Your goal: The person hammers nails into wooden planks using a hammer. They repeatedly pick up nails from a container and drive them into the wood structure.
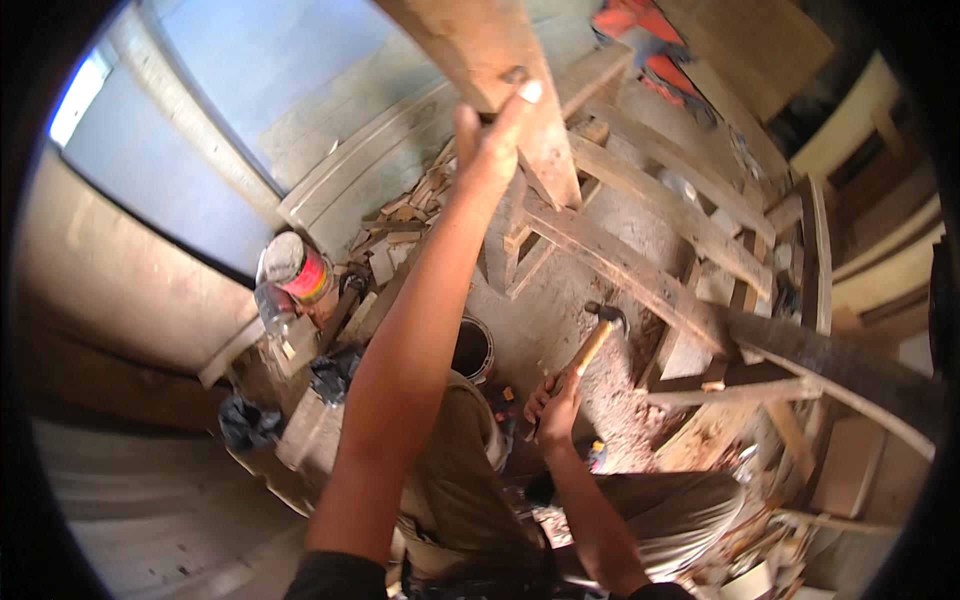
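Left hand (490, 155), fingers grasping one wooden board (548, 150), right hand (556, 412), fingers clenched round one hammer (590, 350), one red-labelled can (307, 278)

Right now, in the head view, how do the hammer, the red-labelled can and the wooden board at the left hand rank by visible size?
Wooden board, running off the top edge
Red-labelled can
Hammer, slim, partly covered by the grip

This ranks area shown; nearness to the camera leaves true sizes unsure.
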`<state>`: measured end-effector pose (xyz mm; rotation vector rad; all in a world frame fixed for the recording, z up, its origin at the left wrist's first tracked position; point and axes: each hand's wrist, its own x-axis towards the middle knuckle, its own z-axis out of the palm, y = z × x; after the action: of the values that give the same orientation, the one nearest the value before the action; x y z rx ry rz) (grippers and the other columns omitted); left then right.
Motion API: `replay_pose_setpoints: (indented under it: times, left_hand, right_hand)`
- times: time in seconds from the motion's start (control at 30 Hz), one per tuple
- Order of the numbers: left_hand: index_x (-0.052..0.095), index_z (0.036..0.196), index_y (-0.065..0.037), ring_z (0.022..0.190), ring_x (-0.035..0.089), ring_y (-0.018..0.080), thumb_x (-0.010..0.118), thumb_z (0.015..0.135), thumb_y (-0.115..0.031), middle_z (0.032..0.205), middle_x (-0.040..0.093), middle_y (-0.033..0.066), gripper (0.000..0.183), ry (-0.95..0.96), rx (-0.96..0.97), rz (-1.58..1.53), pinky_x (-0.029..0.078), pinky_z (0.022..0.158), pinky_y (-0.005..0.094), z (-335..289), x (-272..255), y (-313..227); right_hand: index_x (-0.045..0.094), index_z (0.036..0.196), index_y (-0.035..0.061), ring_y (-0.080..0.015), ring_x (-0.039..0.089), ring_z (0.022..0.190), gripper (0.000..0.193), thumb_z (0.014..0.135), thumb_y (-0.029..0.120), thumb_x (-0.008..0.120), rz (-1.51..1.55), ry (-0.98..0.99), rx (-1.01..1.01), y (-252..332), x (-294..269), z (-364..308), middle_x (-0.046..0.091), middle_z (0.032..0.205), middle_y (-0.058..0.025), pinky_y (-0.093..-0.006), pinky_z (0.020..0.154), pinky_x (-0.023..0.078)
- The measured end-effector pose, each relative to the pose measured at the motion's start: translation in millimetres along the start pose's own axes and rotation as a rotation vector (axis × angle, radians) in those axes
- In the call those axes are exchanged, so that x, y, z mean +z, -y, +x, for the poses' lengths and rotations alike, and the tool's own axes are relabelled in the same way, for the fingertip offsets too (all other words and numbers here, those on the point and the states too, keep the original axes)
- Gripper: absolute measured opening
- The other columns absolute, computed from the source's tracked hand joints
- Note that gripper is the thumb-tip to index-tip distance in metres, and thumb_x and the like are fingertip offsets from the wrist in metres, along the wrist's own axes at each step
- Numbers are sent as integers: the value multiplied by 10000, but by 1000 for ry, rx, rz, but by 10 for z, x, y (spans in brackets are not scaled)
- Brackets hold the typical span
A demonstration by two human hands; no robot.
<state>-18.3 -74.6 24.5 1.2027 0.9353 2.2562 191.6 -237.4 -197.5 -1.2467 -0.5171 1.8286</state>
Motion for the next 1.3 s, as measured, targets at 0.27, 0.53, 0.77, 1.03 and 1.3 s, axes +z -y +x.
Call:
replay_pose_setpoints:
  times: [0.27,0.53,0.77,1.03,1.3]
  left_hand:
    - [599,1118,22,960,610,212,786,753,-339,1043,645,110,547,111,-73,-29,481,843,352,73,-106,9]
    - [585,1169,17,1002,617,249,781,768,-369,1071,660,149,590,188,-96,16,477,878,356,131,-187,0]
    - [511,1239,67,1080,551,272,390,849,-807,1178,580,187,965,-1,-42,298,457,920,420,-52,-595,461]
    - [515,1283,77,1193,502,319,119,944,-722,1336,508,238,954,-301,-518,126,377,1031,489,-302,-468,399]
    - [495,1322,68,1242,482,260,310,993,-616,1335,542,192,780,15,-36,157,343,1063,378,-276,-245,152]
  right_hand:
    - [393,788,101,-130,330,386,533,1002,586,337,-54,46,-63,204,-98,57,331,549,-12,-291,354,290]
    - [400,779,111,-122,340,376,526,996,588,356,-224,-17,-25,92,-698,-227,329,534,-6,-285,332,311]
    - [405,760,121,-113,332,384,544,983,615,364,-191,-86,-25,32,-852,-216,337,534,10,-287,341,306]
    - [412,763,115,-112,325,384,521,983,587,413,-175,-134,-56,112,-1007,-185,318,531,16,-288,353,309]
    - [464,786,73,-126,386,391,580,933,634,482,-596,-123,100,-17,-1323,133,393,544,-6,-301,372,337]
